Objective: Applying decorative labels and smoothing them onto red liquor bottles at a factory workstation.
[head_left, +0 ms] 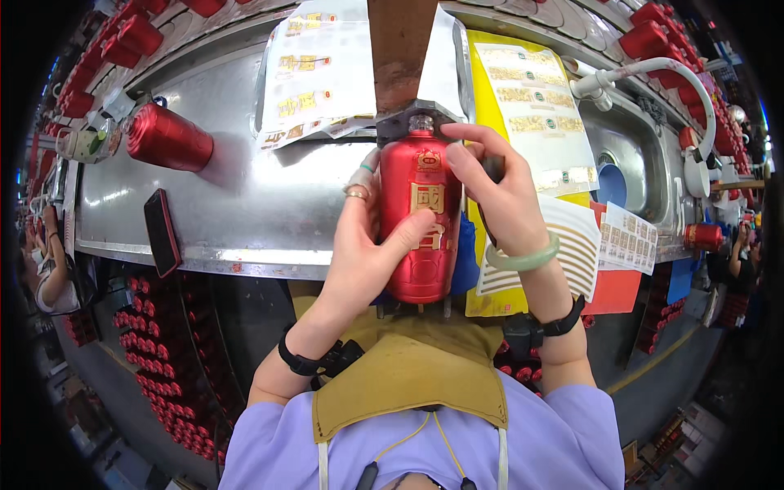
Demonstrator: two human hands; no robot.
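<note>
A red bottle (pixel 418 269) with gold characters and a gold emblem stands upright in front of me, its clear neck at the far end against a dark metal bracket (pixel 394 122). My left hand (pixel 371 237) is closed around its left side, thumb lying across the gold lettering and a pale wrap on one finger. Beside the bottle's right shoulder is my right hand (pixel 502 192), thumb and index finger apart near the neck with nothing visible between them. A dark rounded part (pixel 493 168) shows by the right palm; whether my other fingers touch it is hidden.
Sheets of gold stickers (pixel 302 61) lie at the back left, more gold-strip sheets (pixel 539 106) on a yellow board (pixel 483 57) at right. Another red bottle (pixel 169 139) lies on the metal counter (pixel 269 204) near a phone (pixel 162 233). A sink (pixel 653 135) is at right.
</note>
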